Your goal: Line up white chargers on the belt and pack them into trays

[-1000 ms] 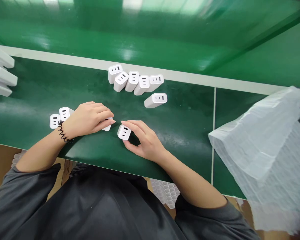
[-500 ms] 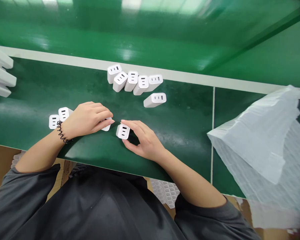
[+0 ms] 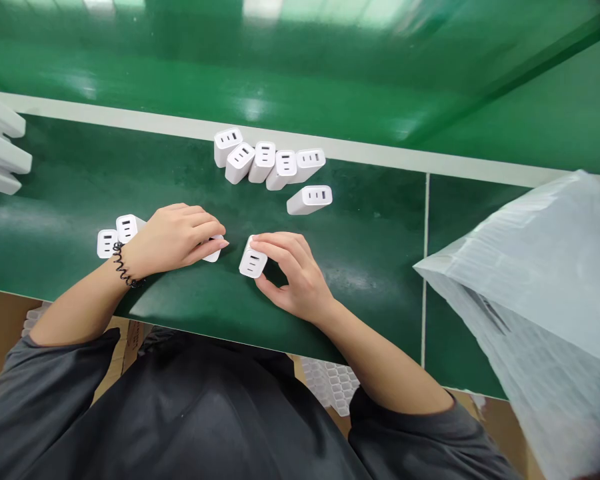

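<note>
Between the thumb and fingers of my right hand (image 3: pixel 297 277) is a white USB charger (image 3: pixel 253 263), tilted, with its port face toward me. My left hand (image 3: pixel 183 237) is closed over another white charger (image 3: pixel 213 249); its palm and fingers hide most of that one. Two more chargers (image 3: pixel 107 244) lie by my left wrist, beside a black coiled wristband (image 3: pixel 121 263), one of them partly covered by the wrist. Farther back, several chargers (image 3: pixel 265 160) stand in a loose row, and a single charger (image 3: pixel 310 199) sits just in front of its right end.
More white chargers (image 3: pixel 3 153) lie at the far left edge. A translucent plastic bag (image 3: pixel 540 267) drapes over the right part of the green table (image 3: pixel 370 307) and its front edge. A pale rail (image 3: pixel 380 155) runs along the back, below a green panel.
My right hand has moved slightly right with its charger, which is now more tilted. The plastic bag at the right has shifted and opened out. My left hand has stayed in place.
</note>
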{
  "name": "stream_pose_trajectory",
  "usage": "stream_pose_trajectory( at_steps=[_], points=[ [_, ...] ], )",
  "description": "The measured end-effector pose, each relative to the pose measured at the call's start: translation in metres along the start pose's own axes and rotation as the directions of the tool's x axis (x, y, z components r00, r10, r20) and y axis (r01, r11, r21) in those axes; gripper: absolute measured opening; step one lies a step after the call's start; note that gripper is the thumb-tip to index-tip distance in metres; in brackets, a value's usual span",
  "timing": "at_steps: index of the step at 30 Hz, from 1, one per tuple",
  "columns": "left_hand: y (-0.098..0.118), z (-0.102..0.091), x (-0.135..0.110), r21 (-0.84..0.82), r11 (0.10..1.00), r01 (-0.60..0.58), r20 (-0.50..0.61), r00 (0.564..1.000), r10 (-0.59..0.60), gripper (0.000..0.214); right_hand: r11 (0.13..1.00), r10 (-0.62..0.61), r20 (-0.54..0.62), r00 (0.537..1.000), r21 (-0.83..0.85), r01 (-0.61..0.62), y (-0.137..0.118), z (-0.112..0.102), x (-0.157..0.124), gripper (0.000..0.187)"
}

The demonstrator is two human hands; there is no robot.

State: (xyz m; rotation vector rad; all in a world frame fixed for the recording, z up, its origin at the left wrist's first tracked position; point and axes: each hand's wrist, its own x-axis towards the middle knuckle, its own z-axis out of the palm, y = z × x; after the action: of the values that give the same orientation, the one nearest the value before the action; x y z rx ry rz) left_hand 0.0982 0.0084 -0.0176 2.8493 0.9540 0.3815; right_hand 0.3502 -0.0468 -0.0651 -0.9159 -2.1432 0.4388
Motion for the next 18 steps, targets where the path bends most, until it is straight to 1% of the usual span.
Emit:
stream_pose_trajectory(
  at_steps=[7, 10, 14, 18],
  points=[
    [-0.0012, 0.0014, -0.0007, 0.006, 1.0, -0.013, -0.015, 1.0, 0.013, 0.035, 1.0, -0.008, 0.0, 1.0, -0.023, 0.008, 0.0001, 0.0001, 0.001, 0.052],
    [-0.0014, 0.0008, -0.0012, -0.002, 1.0, -0.016, -0.018, 1.0, 0.016, 0.032, 1.0, -0.013, 0.013, 1.0, 0.011, 0.013, -0.0006, -0.0001, 0.002, 0.053],
    [-0.0016, -0.0006, -0.001, 0.004, 1.0, -0.026, -0.023, 0.999, 0.026, 0.031, 0.995, -0.035, 0.06, 0.998, 0.095, 0.029, -0.0001, 0.0025, 0.0011, 0.054],
    [-0.0017, -0.0016, -0.0004, 0.003, 1.0, -0.028, -0.016, 0.999, 0.028, 0.031, 0.993, -0.025, 0.123, 0.992, 0.115, 0.01, 0.0011, 0.0052, -0.0012, 0.05]
  ],
)
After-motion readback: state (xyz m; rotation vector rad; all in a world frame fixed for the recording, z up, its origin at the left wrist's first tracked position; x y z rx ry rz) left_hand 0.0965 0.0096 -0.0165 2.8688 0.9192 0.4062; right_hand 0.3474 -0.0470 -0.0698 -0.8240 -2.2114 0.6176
